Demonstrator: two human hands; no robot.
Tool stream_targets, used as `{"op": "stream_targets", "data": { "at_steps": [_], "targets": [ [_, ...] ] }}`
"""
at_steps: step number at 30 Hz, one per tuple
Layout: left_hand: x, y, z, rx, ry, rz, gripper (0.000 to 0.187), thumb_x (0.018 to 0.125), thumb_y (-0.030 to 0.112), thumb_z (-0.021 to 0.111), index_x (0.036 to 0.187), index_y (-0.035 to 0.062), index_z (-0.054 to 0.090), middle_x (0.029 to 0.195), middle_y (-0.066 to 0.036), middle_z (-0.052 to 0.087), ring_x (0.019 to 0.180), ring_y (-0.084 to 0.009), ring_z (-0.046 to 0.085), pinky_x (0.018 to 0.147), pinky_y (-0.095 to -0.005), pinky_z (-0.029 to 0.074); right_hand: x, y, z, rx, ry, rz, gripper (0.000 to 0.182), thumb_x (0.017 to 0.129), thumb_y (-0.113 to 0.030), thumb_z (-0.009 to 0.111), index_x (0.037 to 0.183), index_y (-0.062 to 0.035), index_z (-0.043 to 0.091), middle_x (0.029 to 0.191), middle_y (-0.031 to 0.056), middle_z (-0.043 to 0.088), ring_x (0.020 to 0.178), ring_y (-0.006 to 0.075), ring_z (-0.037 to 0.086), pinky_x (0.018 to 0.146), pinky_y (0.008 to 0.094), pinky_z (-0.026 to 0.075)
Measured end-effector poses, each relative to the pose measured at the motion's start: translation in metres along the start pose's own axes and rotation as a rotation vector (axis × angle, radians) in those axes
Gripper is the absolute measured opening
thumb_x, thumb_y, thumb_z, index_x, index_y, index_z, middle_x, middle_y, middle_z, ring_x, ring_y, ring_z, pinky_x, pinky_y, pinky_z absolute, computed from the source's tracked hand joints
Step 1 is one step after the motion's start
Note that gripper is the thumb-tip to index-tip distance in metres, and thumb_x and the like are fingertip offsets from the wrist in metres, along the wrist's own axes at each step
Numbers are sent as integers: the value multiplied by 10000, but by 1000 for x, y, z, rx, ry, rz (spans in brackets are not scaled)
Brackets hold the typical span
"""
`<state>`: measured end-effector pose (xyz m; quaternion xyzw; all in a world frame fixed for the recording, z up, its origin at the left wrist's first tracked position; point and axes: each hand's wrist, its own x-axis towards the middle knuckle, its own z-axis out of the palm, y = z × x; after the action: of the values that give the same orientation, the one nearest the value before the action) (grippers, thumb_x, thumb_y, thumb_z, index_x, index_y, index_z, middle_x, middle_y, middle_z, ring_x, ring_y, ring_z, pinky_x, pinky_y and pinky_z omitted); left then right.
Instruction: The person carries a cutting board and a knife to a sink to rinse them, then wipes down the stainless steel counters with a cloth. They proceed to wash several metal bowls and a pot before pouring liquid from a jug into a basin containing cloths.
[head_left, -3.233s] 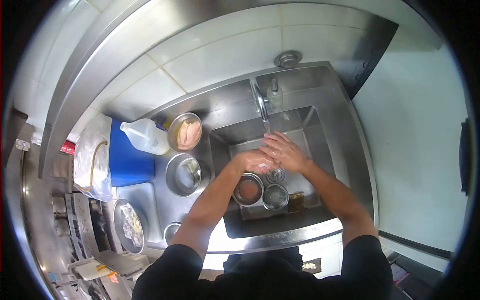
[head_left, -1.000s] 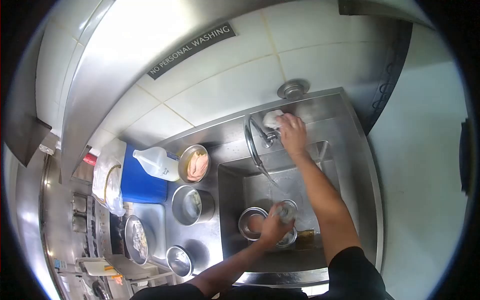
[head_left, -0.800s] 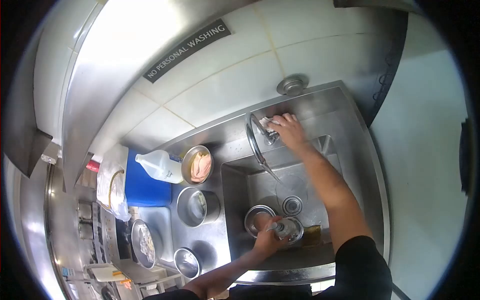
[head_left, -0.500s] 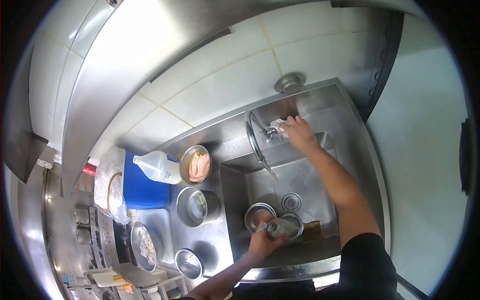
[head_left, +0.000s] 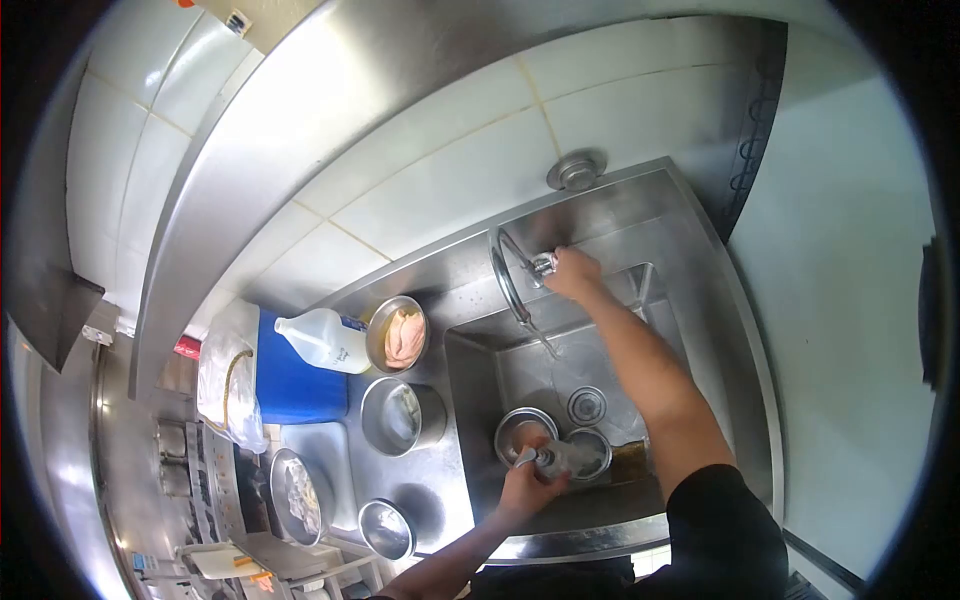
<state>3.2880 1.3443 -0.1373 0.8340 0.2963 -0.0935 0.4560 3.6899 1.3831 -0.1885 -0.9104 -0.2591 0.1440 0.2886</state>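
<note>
Over the near part of the steel sink, my left hand [head_left: 528, 492] is wrapped round a clear pump bottle [head_left: 563, 460]. Below the bottle are a steel bowl [head_left: 513, 432] and a second round metal container [head_left: 600, 452]. My right hand [head_left: 576, 274] reaches to the base of the curved faucet [head_left: 507, 277], its fingers closed at the faucet handle; a bit of pale cloth shows there. A thin stream of water [head_left: 548, 346] runs from the spout into the sink, near the drain [head_left: 586, 405].
Left of the sink stand a bowl with pinkish meat [head_left: 405, 340], a deep pot [head_left: 402, 417], a small bowl [head_left: 386, 530], a white jug [head_left: 325, 340] and a blue box [head_left: 290, 380]. Farther left is a larger bowl [head_left: 300, 497]. A brown block [head_left: 629, 462] lies in the sink.
My right hand has moved slightly left, from spread over the pale cloth to closed at the faucet handle. My left hand still holds the bottle. The camera view has shifted slightly.
</note>
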Motion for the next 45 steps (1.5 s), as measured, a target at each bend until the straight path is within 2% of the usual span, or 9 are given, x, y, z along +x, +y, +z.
{"op": "stream_targets", "data": {
  "at_steps": [7,10,16,22,27,32,35,39,45],
  "targets": [
    [-2,-25,13,-104,4,31,650,808,310,849,1292,-25,574,1200,-218,682,1092,-285,702,930,-381,559,8,3,-28,169,-255,83,509,778,-397,744,1135,-35,723,1081,202,728,1050,342,699,898,430,539],
    [0,-13,3,18,-12,101,678,793,276,856,1321,-16,549,1179,-222,686,1111,-311,691,946,-394,552,20,46,21,482,25,-69,425,886,-361,689,1206,-81,706,1098,167,707,1008,334,690,872,447,530],
    [7,3,-13,41,0,104,683,784,264,863,1327,-8,552,1181,-219,685,1123,-293,686,957,-403,545,-35,62,3,-20,244,-516,303,987,-260,569,1270,-194,655,1149,118,568,1081,328,592,937,439,485],
    [19,-19,-4,55,-45,42,602,805,287,857,1261,-15,607,1098,-196,729,1070,-269,716,934,-388,561,-11,46,-16,-143,34,-416,349,991,-335,530,1264,-148,644,1209,151,584,1131,368,588,980,472,476],
    [15,-3,-17,55,-60,17,587,809,273,859,1242,-29,604,1094,-194,731,1067,-249,717,926,-367,565,42,123,8,-282,192,-178,347,976,-261,535,1171,14,618,1226,206,603,1083,393,658,964,484,521],
    [5,-8,-30,-61,2,80,677,800,203,859,1333,-34,516,1167,-198,693,1103,-244,696,926,-359,566,5,139,-72,-498,301,166,350,966,-220,572,1277,-61,589,1190,197,609,1068,326,674,844,433,579],
    [5,-42,-33,-158,-10,78,666,810,187,839,1344,-31,505,1155,-183,691,1074,-253,704,896,-361,579,-4,118,-37,-506,463,123,398,967,-285,586,1285,-45,570,1174,178,600,1042,338,665,803,446,588],
    [6,-43,-31,-229,-20,116,640,832,58,807,1361,-16,454,1221,-171,642,1147,-274,658,946,-371,572,-39,36,13,-334,342,-65,455,960,-354,609,1299,-54,559,1209,159,590,1014,335,673,801,456,586],
    [2,14,-47,-300,-48,101,582,837,30,784,1326,-10,470,1199,-158,642,1128,-234,661,918,-345,576,-2,68,-8,-516,171,-72,433,940,-310,639,1273,-40,582,1267,162,618,983,337,715,803,441,592]
  ]
}}
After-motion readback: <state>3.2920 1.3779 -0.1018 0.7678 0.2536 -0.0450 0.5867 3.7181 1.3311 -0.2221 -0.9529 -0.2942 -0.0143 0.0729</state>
